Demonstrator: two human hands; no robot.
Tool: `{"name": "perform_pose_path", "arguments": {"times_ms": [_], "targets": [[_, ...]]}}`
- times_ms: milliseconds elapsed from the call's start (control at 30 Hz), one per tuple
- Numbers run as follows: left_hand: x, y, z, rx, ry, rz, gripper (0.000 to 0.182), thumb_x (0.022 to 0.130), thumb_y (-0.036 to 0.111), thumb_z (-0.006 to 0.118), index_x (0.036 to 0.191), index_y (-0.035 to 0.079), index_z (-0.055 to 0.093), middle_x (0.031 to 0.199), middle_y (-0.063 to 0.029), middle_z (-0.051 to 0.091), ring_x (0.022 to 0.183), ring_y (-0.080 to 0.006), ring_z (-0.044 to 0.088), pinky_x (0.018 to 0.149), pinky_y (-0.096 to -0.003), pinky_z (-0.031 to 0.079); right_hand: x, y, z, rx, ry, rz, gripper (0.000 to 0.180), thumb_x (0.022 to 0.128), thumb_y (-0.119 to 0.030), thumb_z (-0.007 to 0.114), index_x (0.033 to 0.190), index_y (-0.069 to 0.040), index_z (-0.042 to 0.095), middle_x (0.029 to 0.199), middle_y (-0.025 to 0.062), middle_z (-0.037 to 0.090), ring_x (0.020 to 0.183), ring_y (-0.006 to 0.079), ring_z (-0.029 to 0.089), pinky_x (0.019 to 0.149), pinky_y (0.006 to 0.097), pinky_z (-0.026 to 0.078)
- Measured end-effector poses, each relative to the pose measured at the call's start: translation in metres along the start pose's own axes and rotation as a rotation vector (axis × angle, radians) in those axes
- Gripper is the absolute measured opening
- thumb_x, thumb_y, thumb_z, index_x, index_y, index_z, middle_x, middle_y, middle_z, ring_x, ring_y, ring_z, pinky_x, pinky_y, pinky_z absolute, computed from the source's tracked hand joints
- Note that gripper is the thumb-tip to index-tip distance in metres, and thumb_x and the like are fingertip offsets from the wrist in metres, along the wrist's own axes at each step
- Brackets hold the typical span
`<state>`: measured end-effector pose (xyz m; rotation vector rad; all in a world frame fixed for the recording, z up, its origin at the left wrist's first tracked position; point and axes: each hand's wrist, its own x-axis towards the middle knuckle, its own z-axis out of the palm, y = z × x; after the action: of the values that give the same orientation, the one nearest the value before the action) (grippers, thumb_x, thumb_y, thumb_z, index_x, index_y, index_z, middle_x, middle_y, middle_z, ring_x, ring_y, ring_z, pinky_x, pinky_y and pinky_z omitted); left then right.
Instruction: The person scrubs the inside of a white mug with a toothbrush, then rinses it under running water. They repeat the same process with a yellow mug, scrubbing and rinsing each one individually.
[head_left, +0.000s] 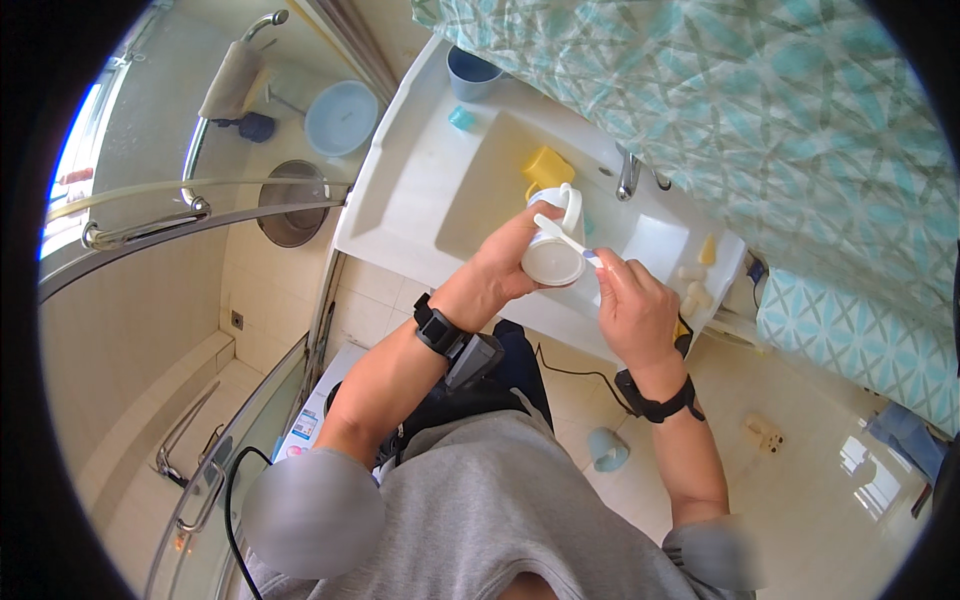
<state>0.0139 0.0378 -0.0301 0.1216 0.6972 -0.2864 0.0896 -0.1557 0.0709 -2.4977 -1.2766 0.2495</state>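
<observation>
My left hand (510, 259) grips a white cup (553, 259) with a handle, tilted so that its round base faces me, over the near side of the white sink (480, 180). In my right hand (637, 307) is a white toothbrush (564, 236), its head end lying close against the side of the cup; whether it touches cannot be told. A yellow mug (548, 169) lies on its side in the basin just beyond the cup. The chrome faucet (627, 176) stands at the basin's far right edge.
On the sink's far left are a blue cup (473, 75) and a small turquoise item (461, 118). Several pale pieces (694, 281) lie at its right end. A patterned curtain (712, 97) hangs beyond. At left are a glass door's handle (146, 229), a blue basin (341, 118) and a metal basin (292, 204).
</observation>
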Motion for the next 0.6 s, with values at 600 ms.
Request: {"name": "perform_pose_path", "arguments": {"times_ms": [600], "targets": [[-0.016,0.004,-0.001,0.114,-0.004,0.206,0.053,0.101,0.026,0.068,0.146,0.006,0.049,0.124,-0.0127,0.066,0.112,-0.0277,0.07,0.091,-0.047,0.062,-0.004,0.004,-0.018,0.065,-0.037,-0.03,0.016,0.099,-0.014,0.071,0.114,-0.015,0.075,0.082,0.0085,0.07,0.069,0.0338,0.068,0.058,0.044,0.052]]}}
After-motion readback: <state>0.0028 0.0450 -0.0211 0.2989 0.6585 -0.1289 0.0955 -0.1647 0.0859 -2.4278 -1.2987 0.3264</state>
